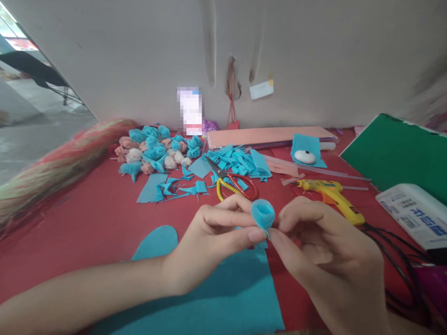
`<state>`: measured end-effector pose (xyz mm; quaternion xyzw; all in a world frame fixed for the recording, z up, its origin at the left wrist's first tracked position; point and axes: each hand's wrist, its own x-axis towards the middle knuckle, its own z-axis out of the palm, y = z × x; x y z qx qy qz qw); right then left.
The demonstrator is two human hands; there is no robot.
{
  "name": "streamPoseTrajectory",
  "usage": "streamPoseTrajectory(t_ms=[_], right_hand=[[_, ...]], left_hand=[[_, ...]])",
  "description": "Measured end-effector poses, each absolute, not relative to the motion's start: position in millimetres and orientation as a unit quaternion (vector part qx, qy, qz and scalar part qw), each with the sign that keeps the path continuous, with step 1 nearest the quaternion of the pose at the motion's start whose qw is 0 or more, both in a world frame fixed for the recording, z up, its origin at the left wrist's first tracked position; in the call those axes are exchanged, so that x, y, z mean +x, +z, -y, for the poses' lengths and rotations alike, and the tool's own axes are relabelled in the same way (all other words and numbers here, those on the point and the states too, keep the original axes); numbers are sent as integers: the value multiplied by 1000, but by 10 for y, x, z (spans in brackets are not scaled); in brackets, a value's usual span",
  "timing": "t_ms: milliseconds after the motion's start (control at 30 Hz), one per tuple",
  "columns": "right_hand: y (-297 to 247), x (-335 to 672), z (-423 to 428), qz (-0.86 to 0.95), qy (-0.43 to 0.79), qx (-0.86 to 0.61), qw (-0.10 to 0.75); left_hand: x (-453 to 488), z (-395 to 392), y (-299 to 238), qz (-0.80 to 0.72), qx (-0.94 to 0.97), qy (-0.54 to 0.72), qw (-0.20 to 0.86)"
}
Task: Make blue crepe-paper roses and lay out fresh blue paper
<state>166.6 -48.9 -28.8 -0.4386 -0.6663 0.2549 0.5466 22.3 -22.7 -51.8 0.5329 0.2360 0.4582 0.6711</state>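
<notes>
My left hand (223, 228) pinches a small blue paper rose (263, 213), rolled into a cup with a hollow middle. The rose tilts toward me, its twisted base pointing down. My right hand (324, 251) is closed at that base from the other side, its thumb against the narrow tail. The right fingertips are partly hidden. Below the hands lies a large blue paper sheet (223, 298) with a rounded piece at its upper left. Just behind the left hand rest scissors (223, 174) with one red and one yellow handle.
Finished blue, pink and white paper roses (153, 151) are heaped at the back left, beside blue paper scraps (233, 160). A yellow glue gun (328, 193) lies right, near a white box (412, 214) and green board (401, 149). Black cables (401, 260) run at the right.
</notes>
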Motion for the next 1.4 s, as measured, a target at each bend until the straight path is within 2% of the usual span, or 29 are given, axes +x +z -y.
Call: streamPoseTrajectory(t_ms=[333, 700, 1033, 1200, 1400], right_hand=[[-310, 1682, 461, 658, 273, -439, 547], [-265, 1656, 446, 638, 343, -428, 541], [-311, 1650, 419, 541, 559, -370, 508], [-282, 1621, 400, 516, 561, -390, 516], [-268, 1595, 440, 541, 495, -421, 534]], left_hand=[[229, 210, -472, -254, 526, 473, 659], [245, 196, -473, -207, 504, 481, 686], [235, 193, -470, -194, 520, 462, 692], [233, 193, -473, -189, 519, 456, 697], [240, 202, -472, -192, 500, 453, 713]])
